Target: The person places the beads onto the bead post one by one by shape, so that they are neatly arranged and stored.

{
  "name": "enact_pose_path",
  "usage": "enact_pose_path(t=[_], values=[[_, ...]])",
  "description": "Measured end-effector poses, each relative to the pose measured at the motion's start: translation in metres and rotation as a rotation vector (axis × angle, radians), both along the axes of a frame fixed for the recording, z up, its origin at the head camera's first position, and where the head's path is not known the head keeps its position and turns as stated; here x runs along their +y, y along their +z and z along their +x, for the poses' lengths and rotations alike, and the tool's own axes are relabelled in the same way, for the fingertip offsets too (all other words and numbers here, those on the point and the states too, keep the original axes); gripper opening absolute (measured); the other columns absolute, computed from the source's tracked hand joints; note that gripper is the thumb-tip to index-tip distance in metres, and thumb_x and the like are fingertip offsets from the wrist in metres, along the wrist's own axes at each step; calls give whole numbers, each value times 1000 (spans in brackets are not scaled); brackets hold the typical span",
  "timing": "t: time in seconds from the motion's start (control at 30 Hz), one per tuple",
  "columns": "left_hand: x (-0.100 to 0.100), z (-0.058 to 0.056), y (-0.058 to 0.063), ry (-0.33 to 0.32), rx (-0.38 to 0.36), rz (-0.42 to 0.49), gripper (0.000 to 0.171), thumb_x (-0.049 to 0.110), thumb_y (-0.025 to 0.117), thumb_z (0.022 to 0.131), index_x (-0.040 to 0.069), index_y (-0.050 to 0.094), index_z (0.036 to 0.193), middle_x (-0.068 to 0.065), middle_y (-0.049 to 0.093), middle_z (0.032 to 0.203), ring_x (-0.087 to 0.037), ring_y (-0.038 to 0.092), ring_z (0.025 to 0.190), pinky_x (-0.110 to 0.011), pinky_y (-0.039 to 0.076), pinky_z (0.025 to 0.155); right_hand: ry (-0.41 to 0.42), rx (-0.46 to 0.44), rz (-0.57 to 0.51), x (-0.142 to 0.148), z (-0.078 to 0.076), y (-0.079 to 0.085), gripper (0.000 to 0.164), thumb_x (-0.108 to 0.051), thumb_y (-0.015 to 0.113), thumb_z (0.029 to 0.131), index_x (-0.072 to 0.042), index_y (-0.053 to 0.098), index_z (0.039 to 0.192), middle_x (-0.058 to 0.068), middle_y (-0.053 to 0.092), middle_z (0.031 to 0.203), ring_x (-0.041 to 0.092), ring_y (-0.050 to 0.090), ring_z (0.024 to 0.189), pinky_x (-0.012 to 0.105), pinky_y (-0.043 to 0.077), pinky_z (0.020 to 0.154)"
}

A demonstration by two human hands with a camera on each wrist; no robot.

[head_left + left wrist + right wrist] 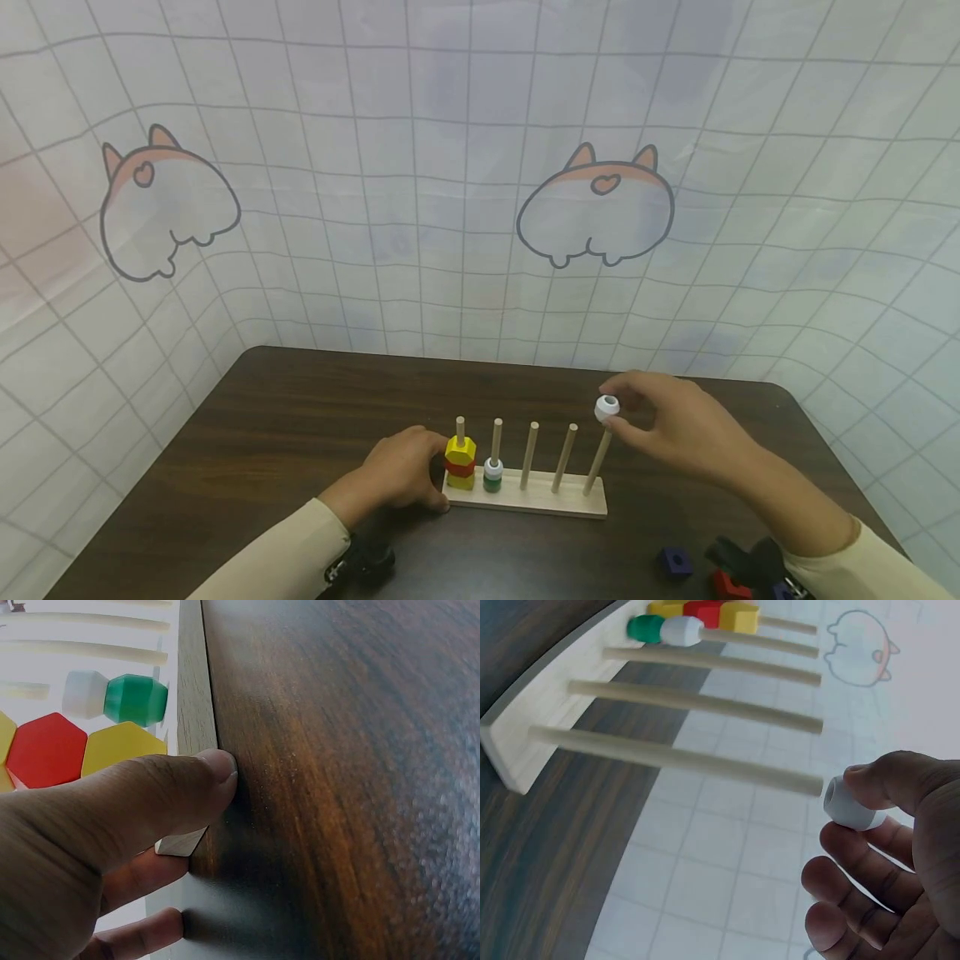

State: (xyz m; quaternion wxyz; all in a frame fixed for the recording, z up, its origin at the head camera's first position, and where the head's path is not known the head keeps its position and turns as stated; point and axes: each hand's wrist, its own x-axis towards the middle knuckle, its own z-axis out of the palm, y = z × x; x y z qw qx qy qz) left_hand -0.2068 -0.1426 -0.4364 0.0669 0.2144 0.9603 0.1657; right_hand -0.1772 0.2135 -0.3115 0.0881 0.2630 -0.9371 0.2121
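Observation:
A wooden peg rack [525, 498] with several upright pegs stands on the table. My left hand [405, 468] grips the left end of its base, thumb along the near edge in the left wrist view. Yellow, red and yellow hexagonal beads [461, 463] are stacked on the leftmost peg. Beside them, a white bead [492, 468] sits over a green bead [492, 484] on the second peg. My right hand [667, 421] pinches another white bead [849, 806] between thumb and fingers. That bead is right at the tip of the rightmost peg [682, 759], its hole facing the peg.
At the near right of the dark wooden table [337, 392] lie a dark purple block [676, 562] with a hole and a red block [731, 586], partly behind the right wrist's camera. A white gridded curtain [450, 208] hangs behind the table.

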Motion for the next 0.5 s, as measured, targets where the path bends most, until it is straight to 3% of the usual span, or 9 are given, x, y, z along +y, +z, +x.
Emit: enact_pose_path(t=[0.5], values=[[-1, 0, 0, -3, -6, -4, 56, 38, 99, 59, 28, 75, 108, 5, 70, 107, -22, 62, 105, -58, 52, 78, 86, -2, -26, -39, -5, -2, 30, -25, 79, 91, -16, 70, 118, -7, 72, 111, 13, 70, 98, 41, 57, 83]])
